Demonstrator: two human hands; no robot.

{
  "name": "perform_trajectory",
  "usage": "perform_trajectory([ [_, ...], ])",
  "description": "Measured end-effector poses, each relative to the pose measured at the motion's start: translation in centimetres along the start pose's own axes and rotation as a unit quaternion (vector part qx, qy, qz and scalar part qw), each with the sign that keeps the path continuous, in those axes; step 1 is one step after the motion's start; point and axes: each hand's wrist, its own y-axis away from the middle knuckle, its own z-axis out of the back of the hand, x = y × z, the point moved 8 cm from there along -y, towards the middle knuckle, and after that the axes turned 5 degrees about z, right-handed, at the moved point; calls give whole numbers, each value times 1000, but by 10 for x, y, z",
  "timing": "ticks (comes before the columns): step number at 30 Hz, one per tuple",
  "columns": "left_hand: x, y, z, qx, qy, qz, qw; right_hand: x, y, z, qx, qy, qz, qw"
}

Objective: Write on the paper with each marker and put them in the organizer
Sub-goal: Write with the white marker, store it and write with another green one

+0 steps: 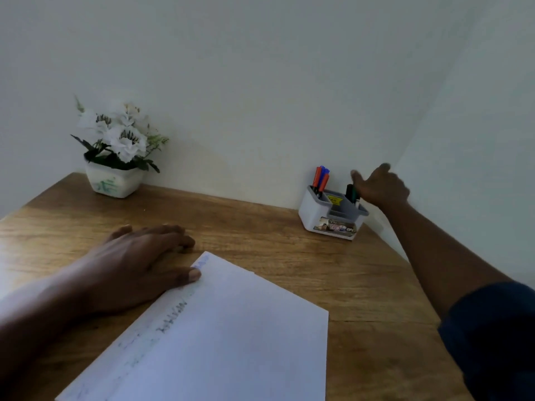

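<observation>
A wooden desk filled the corner of two pale walls, with a pot of white flowers at its far left. Your right hand reached to the white-and-grey organizer at the far right, over the compartment holding the dark markers. Orange and blue markers stood in the opposite compartment. Blur hid the fingers, so whether you were pinching a marker or had let go could not be told.

Your left hand lay flat with its fingers spread on the desk and its thumb touching the paper, which lay near you and bore scribbles along one edge. With no marker loose on the desk, the step looked like the last stowing. Next, you needed only to draw the hand away cleanly without tipping the organizer.
</observation>
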Motion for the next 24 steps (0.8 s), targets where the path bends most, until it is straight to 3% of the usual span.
perform_trajectory([
  [2,-10,6,7,-15,3,-6,1000,24,33,28,-106,-63,96,988],
  [4,-19,13,17,-36,26,-7,999,54,82,41,-102,-181,220,953],
  [7,-32,32,41,-110,35,14,993,93,183,36,59,-311,359,878],
  [10,-54,64,60,-166,11,43,985,111,268,28,180,-294,440,829],
  [13,-80,104,53,-145,-38,61,987,121,302,20,245,-290,467,799],
  [17,-100,132,22,-27,-122,61,990,138,317,-1,304,-210,522,768],
  [20,-87,106,15,51,-158,29,986,141,300,-31,341,-120,510,780],
  [24,-44,58,10,110,-134,14,985,138,275,-59,355,-95,466,805],
])
